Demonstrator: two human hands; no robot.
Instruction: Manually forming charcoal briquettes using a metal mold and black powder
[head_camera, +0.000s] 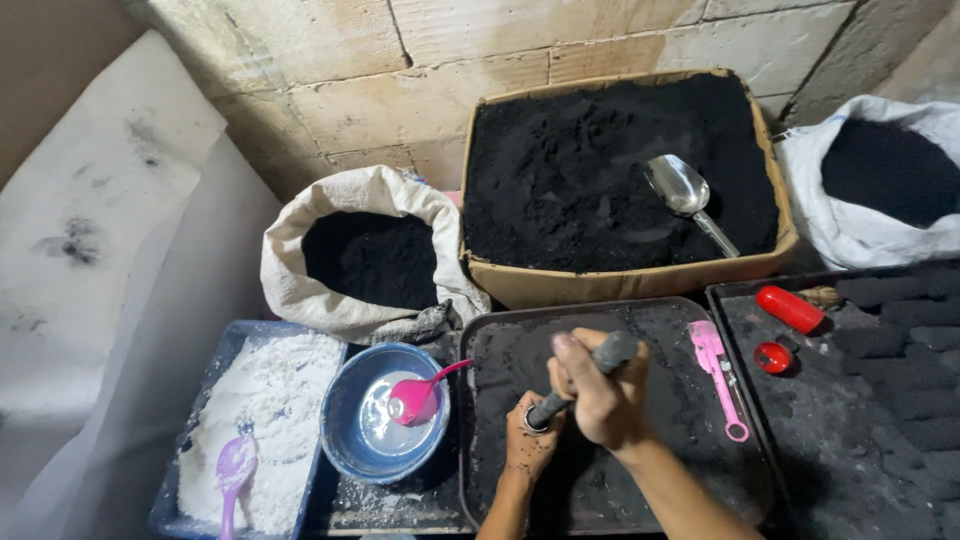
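Ahead of me stands a rough block wall (420, 60) with pale mortar lines, white sheeting (110, 230) slanting at my left.

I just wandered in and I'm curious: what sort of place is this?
Probably a small, rough hand workshop where black powder is pressed or packed. A cardboard box and white sacks hold black powder against a bare block wall, and both hands work a dark rod over a sooty tray.
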